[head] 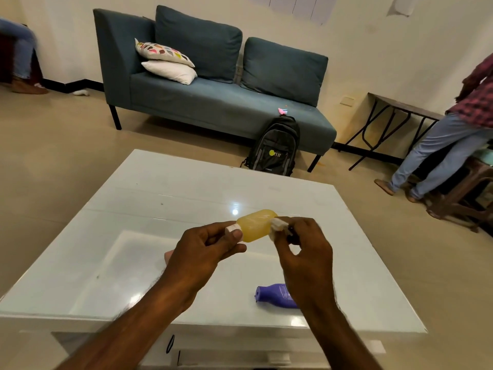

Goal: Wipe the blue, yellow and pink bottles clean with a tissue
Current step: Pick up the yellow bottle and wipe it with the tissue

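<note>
My left hand (202, 249) holds the yellow bottle (254, 225) by its white cap end, lifted above the white table (160, 198) and lying sideways. My right hand (301, 247) pinches a white tissue (278, 227) against the bottle's right end. The blue bottle (276, 296) lies on its side on the table near the front right, partly behind my right forearm. A small bit of the pink bottle (168, 255) shows on the table behind my left hand; the rest is hidden.
A teal sofa (213, 102) with cushions stands beyond the table, a black backpack (274, 148) leaning at its front. A person (448, 134) stands at the right by a dark side table (400, 108). Another person's legs show at the far left.
</note>
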